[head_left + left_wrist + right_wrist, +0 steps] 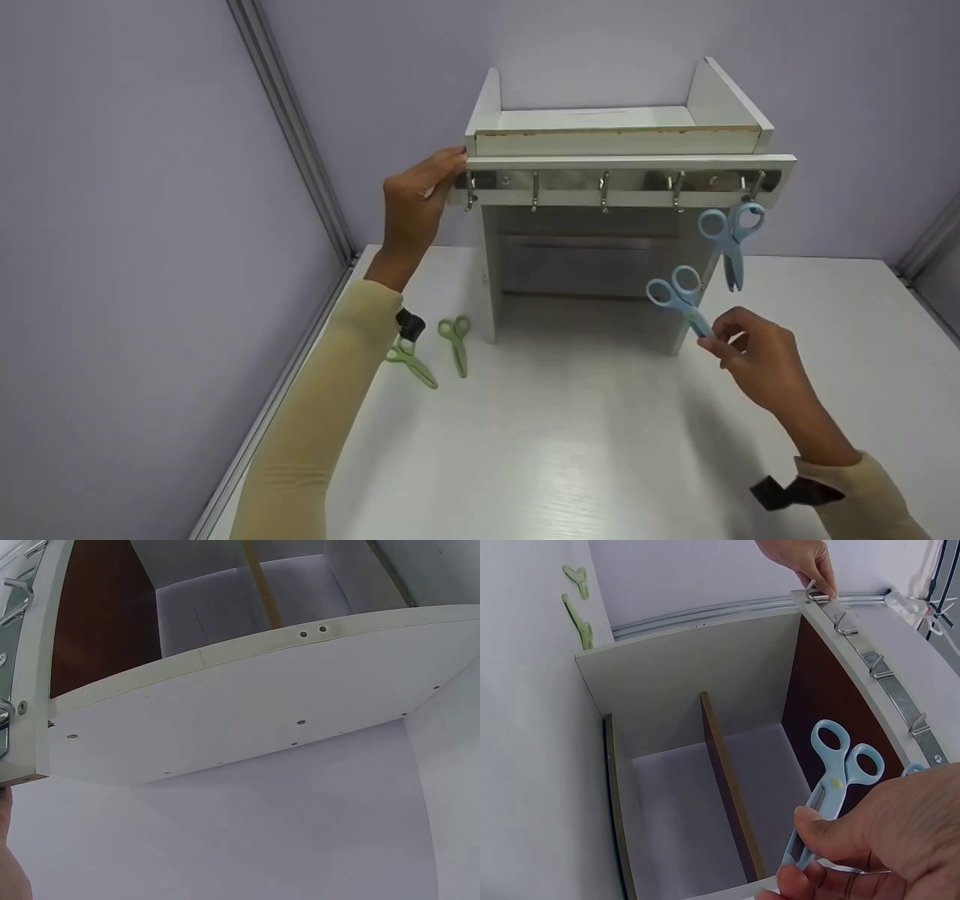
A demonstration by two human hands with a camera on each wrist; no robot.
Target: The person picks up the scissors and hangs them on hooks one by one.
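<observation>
Head view showing the right hand [757, 360] pinching a pair of blue scissors [679, 296] by the blade end, finger loops pointing up and to the left, raised in front of the white shelf unit [622, 142] and below its hook rail [615, 181]. Right wrist view confirming thumb and fingers curling round the closed blades of the same scissors [832, 780], loops lifted toward the rail. Hanging already from the rightmost hook: a second pair of blue scissors [731, 236], blades pointing down. Left hand [420, 199] resting against the left end of the rail, fingers lying fairly straight along the board's edge, gripping nothing that can be made out. Left wrist view showing only the underside of the shelf board and a sliver of that hand [11, 862] at the lower left. Lying flat on the white surface [570, 442], left of the shelf unit and just beside the left forearm: two pairs of green scissors [454, 343], close together.
</observation>
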